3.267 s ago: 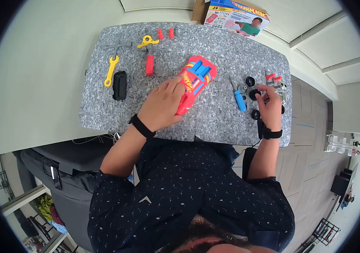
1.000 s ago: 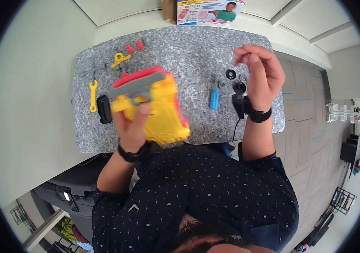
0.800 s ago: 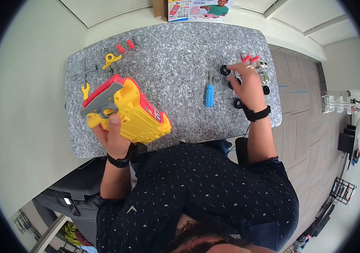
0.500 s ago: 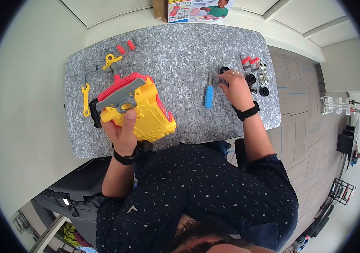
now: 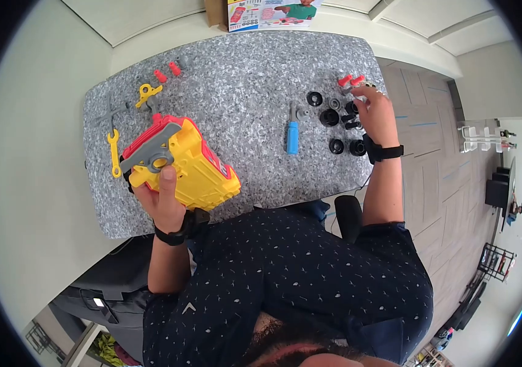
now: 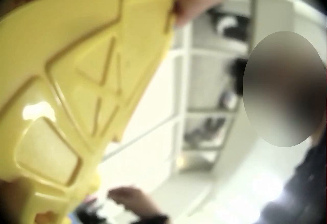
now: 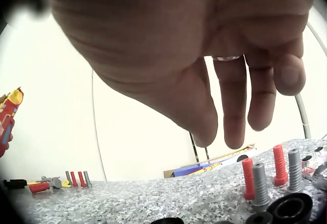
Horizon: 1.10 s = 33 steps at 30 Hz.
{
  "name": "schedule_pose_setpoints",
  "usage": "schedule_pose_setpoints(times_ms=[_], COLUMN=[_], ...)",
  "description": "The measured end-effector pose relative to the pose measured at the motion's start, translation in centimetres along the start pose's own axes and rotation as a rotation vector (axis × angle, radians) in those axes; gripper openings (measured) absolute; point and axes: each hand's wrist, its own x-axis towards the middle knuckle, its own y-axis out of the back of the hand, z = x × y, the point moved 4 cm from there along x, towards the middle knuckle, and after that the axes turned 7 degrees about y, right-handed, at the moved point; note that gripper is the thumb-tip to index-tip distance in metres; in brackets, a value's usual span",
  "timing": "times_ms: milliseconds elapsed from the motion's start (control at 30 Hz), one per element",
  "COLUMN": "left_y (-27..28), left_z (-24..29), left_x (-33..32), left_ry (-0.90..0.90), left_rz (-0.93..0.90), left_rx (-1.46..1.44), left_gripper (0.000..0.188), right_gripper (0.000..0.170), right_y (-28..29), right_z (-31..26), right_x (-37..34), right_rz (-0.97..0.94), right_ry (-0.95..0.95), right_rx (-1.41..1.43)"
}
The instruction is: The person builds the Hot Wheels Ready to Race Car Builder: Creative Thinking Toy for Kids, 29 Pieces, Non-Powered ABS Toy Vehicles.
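My left hand point(image 5: 169, 205) grips a red toy car point(image 5: 196, 168) by its end, thumb pressed beside a grey bumper piece point(image 5: 151, 153). The car's yellow underside is turned up and fills much of the left wrist view point(image 6: 87, 75). At the table's right side, my right hand point(image 5: 380, 119) reaches over small parts with its fingers loosely extended. In the right wrist view, its fingertips hang above red screws point(image 7: 248, 178) and grey screws point(image 7: 260, 185), with nothing between them. Black wheels point(image 5: 330, 117) lie just left of this hand.
A blue-handled toy screwdriver point(image 5: 292, 137) lies left of the wheels. On the left are a yellow wrench point(image 5: 113, 153), a grey cross-shaped tool point(image 5: 112, 113), a yellow piece point(image 5: 148, 94) and red screws point(image 5: 175, 68). A printed box point(image 5: 273, 13) stands behind the granite-patterned table point(image 5: 242, 73).
The left hand has lifted the car off the table and turned its underside up. My right hand went from the wheels to the small grey part near the screwdriver, then right towards the screws.
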Motion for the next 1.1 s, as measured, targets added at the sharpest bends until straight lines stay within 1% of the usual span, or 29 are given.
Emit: schedule_pose_setpoints(times_ms=[33, 67, 100, 167, 267, 300, 367, 500, 567, 600, 700, 800, 900, 967, 1000, 1067, 1100], left_y=[0.2, 0.7, 1.0, 1.0, 1.0, 0.9, 0.9, 0.8, 0.2, 0.0, 0.1, 0.8, 0.5, -0.6, -1.2, -2.0, -2.2], left_z=[-0.3, -0.8, -1.1, -1.3, -1.8, -2.0, -2.1, -2.0, -1.3, -1.0, -1.1, -1.5, -1.3, -0.5, -0.1, 0.4, 0.6], left_x=[0.0, 0.0, 0.1, 0.0, -0.1, 0.0, -0.1, -0.4, -0.5, -0.6, -0.6, -0.7, -0.6, -0.5, -0.4, -0.3, -0.2], left_ry=[-0.009, -0.017, -0.026, -0.033, -0.023, -0.018, -0.018, -0.019, 0.012, 0.025, -0.006, -0.019, -0.01, -0.012, -0.015, 0.006, 0.015], left_rz=[-0.028, -0.055, -0.083, -0.079, -0.057, -0.049, -0.071, -0.087, -0.066, -0.055, -0.036, -0.097, -0.128, -0.08, -0.051, -0.067, -0.071], left_rx=[0.022, 0.045, 0.069, 0.072, 0.062, 0.056, 0.062, 0.092, 0.038, 0.01, 0.014, 0.082, 0.051, 0.026, 0.016, 0.012, 0.012], left_gripper=[0.056, 0.058, 0.061, 0.061, 0.062, 0.063, 0.063, 0.063, 0.054, 0.05, 0.051, 0.055, 0.052, 0.046, 0.043, 0.042, 0.041], right_gripper=[0.024, 0.022, 0.021, 0.021, 0.023, 0.025, 0.031, 0.044, 0.05, 0.051, 0.05, 0.046, 0.042, 0.041, 0.042, 0.045, 0.042], right_y=[0.2, 0.4, 0.9, 1.5, -0.3, -1.9, -3.9, -6.4, -7.3, -7.4, -7.6, -8.3, -9.6, -9.8, -9.5, -7.9, -6.8], right_z=[-0.3, -0.6, -1.2, -2.6, -5.1, -5.5, -7.7, -8.4, -8.1, -8.1, -8.6, -8.0, -7.1, -7.3, -7.5, -8.7, -9.7], right_x=[0.0, -0.3, -0.5, -0.7, -1.8, -2.5, -4.0, -4.6, -3.9, -3.8, -2.8, -2.0, -1.8, -1.5, -1.1, -0.2, 0.1], right_rz=[-0.029, -0.047, -0.04, -0.027, -0.005, 0.004, -0.055, -0.099, -0.104, -0.106, -0.106, -0.115, -0.142, -0.132, -0.109, -0.07, -0.039], right_ry=[-0.012, -0.074, -0.098, -0.139, 0.067, 0.243, 0.291, 0.279, 0.284, 0.276, 0.271, 0.297, 0.31, 0.301, 0.268, 0.214, 0.209], right_rx=[-0.01, 0.013, 0.05, 0.127, 0.168, 0.201, 0.027, -0.114, -0.129, -0.122, -0.103, -0.11, -0.126, -0.104, -0.044, 0.084, 0.161])
